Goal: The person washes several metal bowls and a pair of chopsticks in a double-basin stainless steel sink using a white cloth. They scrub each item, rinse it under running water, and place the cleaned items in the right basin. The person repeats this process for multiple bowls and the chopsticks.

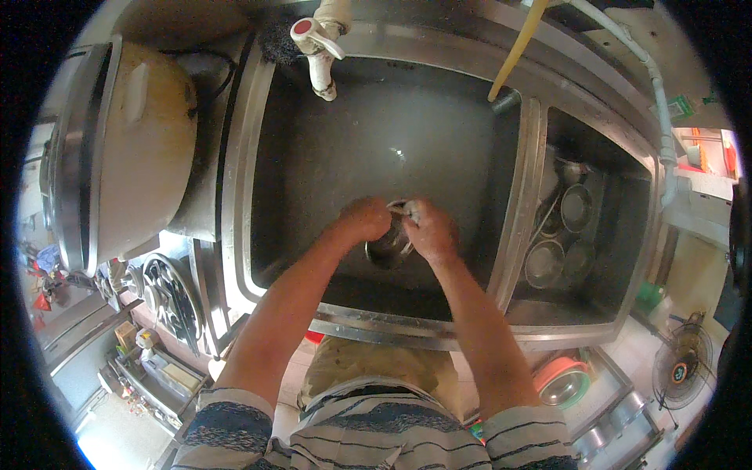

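Note:
Both my hands are together over a large stainless steel sink basin (376, 135), low in its middle. My left hand (367, 220) and my right hand (433, 231) meet at a small pale item (399, 207), whose kind I cannot make out; fingers of both hands are curled at it. Just beneath, between the hands, is a round metal bowl (388, 249), partly hidden by them. Whether the hands also touch the bowl is unclear.
A white tap (324, 76) with a lever reaches over the back left. A yellow hose (517, 50) hangs at the back right. Several metal bowls (544, 263) lie in the smaller right basin (617, 294). A large rounded appliance (147, 147) stands left.

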A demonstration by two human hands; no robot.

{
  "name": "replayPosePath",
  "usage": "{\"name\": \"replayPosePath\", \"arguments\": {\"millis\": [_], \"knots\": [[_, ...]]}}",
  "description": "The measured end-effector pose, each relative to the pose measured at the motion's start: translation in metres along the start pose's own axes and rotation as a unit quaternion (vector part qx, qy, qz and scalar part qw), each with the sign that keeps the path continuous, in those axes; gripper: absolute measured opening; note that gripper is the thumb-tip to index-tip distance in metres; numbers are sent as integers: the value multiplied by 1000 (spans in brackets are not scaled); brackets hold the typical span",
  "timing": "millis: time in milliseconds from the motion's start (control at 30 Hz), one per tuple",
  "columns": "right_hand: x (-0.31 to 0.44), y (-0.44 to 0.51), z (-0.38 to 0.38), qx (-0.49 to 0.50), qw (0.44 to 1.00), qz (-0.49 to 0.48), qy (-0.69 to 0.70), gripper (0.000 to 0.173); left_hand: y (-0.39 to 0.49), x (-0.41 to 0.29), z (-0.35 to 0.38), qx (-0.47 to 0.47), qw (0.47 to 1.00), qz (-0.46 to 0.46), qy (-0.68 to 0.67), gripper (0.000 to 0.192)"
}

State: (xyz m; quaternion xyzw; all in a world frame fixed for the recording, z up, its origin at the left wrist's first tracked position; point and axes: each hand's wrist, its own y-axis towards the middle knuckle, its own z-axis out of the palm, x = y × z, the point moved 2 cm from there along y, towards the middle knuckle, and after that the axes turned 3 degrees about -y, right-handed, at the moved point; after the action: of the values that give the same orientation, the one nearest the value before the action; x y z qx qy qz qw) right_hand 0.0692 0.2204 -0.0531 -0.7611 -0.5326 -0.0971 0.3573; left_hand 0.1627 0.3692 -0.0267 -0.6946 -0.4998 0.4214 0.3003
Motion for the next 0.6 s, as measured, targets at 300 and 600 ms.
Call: {"name": "replayPosePath", "arguments": {"millis": [300, 600], "knots": [[-26, -8, 86, -23, 899, 244, 362, 61, -27, 11, 25, -226, 960, 15, -167, 34], [15, -16, 42, 125, 744, 368, 544, 41, -17, 2, 51, -472, 753, 106, -445, 48]]}}
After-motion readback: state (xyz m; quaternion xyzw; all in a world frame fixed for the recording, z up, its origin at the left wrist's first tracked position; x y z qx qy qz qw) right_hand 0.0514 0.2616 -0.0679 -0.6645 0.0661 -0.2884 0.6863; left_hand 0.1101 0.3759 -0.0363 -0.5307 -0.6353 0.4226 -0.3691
